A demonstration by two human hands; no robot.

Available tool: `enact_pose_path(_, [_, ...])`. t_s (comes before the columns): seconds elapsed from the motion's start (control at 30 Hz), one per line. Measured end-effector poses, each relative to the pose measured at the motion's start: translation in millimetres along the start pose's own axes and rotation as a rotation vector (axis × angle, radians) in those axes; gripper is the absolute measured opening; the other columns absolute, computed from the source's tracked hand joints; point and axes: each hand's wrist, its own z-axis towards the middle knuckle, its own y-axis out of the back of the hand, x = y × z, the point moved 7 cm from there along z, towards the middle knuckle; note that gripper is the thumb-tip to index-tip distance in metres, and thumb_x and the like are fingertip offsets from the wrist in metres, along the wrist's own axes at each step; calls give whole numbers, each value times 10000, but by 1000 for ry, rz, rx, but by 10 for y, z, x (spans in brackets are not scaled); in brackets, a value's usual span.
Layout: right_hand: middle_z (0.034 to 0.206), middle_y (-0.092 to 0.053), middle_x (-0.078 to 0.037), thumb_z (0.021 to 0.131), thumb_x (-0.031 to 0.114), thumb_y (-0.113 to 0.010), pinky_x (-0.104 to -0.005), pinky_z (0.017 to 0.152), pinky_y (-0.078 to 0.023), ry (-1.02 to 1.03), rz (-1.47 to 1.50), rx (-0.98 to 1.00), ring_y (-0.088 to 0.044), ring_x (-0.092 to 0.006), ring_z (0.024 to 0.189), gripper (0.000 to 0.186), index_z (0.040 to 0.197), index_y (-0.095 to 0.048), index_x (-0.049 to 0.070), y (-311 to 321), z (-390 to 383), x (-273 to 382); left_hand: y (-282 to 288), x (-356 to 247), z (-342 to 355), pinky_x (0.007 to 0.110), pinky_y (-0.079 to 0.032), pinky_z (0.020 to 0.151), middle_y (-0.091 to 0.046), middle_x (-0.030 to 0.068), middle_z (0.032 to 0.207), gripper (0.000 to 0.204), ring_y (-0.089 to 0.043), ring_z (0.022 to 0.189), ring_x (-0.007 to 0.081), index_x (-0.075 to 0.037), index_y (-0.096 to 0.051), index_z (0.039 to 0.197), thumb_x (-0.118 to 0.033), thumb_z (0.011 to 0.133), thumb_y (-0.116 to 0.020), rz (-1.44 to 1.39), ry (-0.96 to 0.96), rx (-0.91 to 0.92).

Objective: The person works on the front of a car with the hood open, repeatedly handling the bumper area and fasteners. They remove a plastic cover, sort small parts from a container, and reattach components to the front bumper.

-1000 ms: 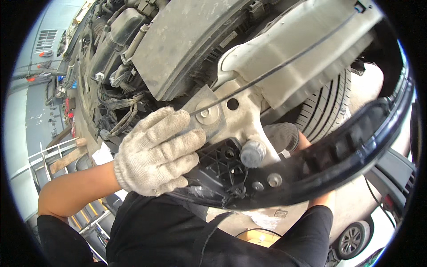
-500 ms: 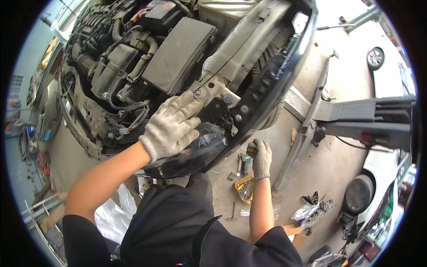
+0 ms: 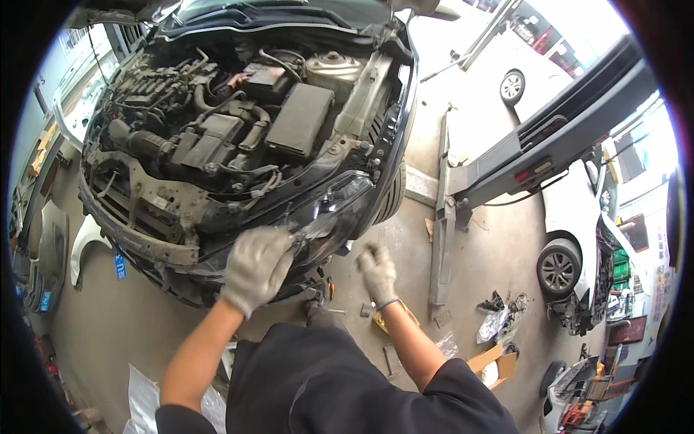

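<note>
My gloved left hand (image 3: 256, 267) is in front of the dark car's front corner, just below the clear headlamp (image 3: 329, 206); its fingers are smeared by motion, so their grip is unclear. My gloved right hand (image 3: 377, 267) hangs out beside the bumper, over the floor, with its fingers curled; whether it holds anything is hidden. The open engine bay (image 3: 217, 130) shows a black box (image 3: 300, 119), hoses and a front metal panel (image 3: 163, 202).
A grey lift post (image 3: 549, 137) with a low arm (image 3: 442, 253) stands at the right, with white cars (image 3: 571, 210) beyond. On the floor lie plastic wrap (image 3: 491, 325), an open cardboard box (image 3: 495, 365) and small tools (image 3: 390, 358). A white fender (image 3: 90, 239) stands at the left.
The view has pulled back to show the whole engine bay. My left hand has left the bracket and moved down toward the bumper. My right hand has come out from behind the trim.
</note>
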Motion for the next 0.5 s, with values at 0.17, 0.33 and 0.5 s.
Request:
enact_pose_path(0.17, [1187, -718, -166, 949, 344, -595, -433, 951, -538, -15, -291, 509, -696, -338, 1089, 401, 1269, -660, 112, -1248, -1444, 841, 430, 620, -3104, 489, -505, 900, -710, 173, 1082, 249, -642, 1020, 404, -50, -703, 1068, -227, 931, -593, 6, 825, 194])
enact_pose_path(0.33, [1240, -672, -208, 965, 301, -607, -439, 988, -512, 372, -181, 1002, -657, -377, 1162, 756, 1608, -231, 169, -2419, -2692, 1922, 1093, 161, -8023, 467, -485, 962, -685, 197, 1169, 382, -620, 1123, 399, -108, -707, 1177, -369, 961, -529, 127, 1876, 388])
enact_pose_path(0.5, [1274, -674, -196, 962, 322, -581, -422, 994, -519, 408, -321, 1131, -660, -338, 1187, 625, 1534, -400, 146, -3177, -3599, 2892, 2105, -1723, -10334, 443, -470, 667, -624, 122, 836, 210, -579, 741, 303, -141, -648, 882, -304, 955, -538, 10, 2495, -796])
